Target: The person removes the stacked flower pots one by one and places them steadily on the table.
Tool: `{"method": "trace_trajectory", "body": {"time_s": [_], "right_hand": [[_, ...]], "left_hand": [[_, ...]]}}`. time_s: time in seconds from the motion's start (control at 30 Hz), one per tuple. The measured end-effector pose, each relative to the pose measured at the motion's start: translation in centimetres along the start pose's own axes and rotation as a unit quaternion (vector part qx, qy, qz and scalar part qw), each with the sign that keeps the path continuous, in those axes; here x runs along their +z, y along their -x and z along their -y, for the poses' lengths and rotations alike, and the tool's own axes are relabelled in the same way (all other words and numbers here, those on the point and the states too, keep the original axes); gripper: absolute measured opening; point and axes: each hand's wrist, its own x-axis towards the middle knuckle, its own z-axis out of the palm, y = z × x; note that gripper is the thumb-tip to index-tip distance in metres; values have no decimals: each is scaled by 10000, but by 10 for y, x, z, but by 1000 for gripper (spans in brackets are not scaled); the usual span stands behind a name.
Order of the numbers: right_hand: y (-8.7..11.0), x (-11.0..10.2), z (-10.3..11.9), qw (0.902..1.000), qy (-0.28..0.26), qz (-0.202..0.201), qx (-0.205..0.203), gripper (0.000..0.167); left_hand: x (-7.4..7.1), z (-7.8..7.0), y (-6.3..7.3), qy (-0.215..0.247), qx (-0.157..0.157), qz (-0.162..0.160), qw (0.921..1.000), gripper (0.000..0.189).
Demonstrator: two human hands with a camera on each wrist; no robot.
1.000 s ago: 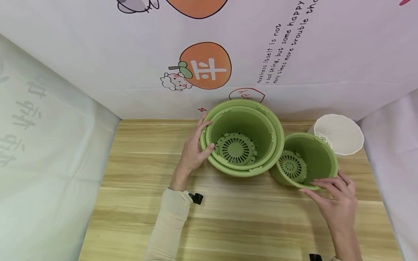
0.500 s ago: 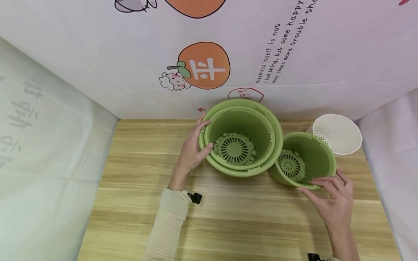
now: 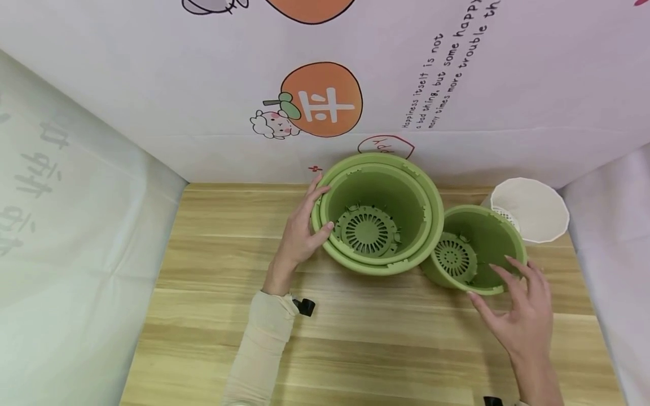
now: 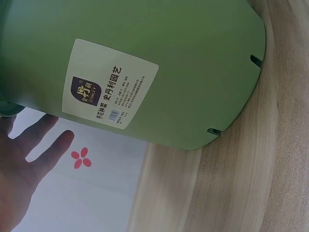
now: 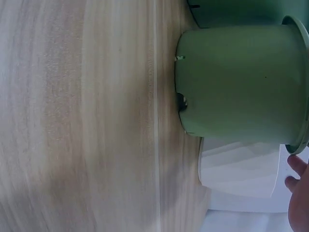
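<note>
Two nested green plastic flower pots (image 3: 403, 194) stand at the back of the table, slotted base showing inside; the outer one (image 4: 193, 63) bears a white label. My left hand (image 3: 298, 234) rests on their left rim, thumb and index finger lying over the edge, with other fingers spread outside. To their right, against them, is a smaller green flower pot (image 3: 495, 248), its base also slotted. My right hand (image 3: 528, 316) is at its front right rim, two fingers spread over the opening and thumb near the front edge. In the right wrist view this pot (image 5: 236, 82) stands upright.
A white pot (image 3: 533, 211) with a perforated base stands behind the smaller green one at the back right. Wood-grain table (image 3: 386, 344) extends in front. A printed white cloth (image 3: 213, 107) rises at the back, with pale cloth (image 3: 91, 237) along both sides.
My right hand has let go of the smaller pot's rim; its fingers have lifted and spread apart over the opening. My left hand and the pots stay in place.
</note>
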Motion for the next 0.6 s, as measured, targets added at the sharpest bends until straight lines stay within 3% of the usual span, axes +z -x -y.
{"method": "trace_trajectory", "body": {"time_s": [0.3,0.6], "right_hand": [[-20,2,24,9980,-2,-622,-107,79],[-59,10,50,9967,-280,-497,-571,81]], "left_hand": [[0,0,1,-176,-42,56,9998,73],[-1,-2,1,-448,53,35,9990,74]]}}
